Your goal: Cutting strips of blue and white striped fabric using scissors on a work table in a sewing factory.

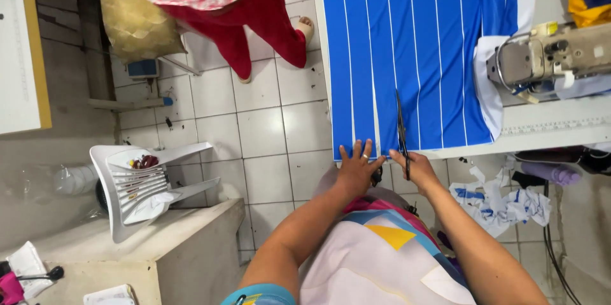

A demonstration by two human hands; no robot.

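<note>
A blue fabric with thin white stripes (414,44) lies spread over a white table (547,128). My left hand (358,166) presses flat on the fabric's near edge, fingers apart, a ring on one finger. Just to its right, my right hand (412,166) grips dark scissors (401,128). Their blades point away from me into the fabric along a white stripe.
A sewing machine (548,58) stands on the table at the right. Blue and white fabric scraps (499,203) litter the tiled floor below. A white plastic chair (145,184) stands at the left beside a low concrete ledge (159,248). Another person in red trousers (251,19) stands beyond the table.
</note>
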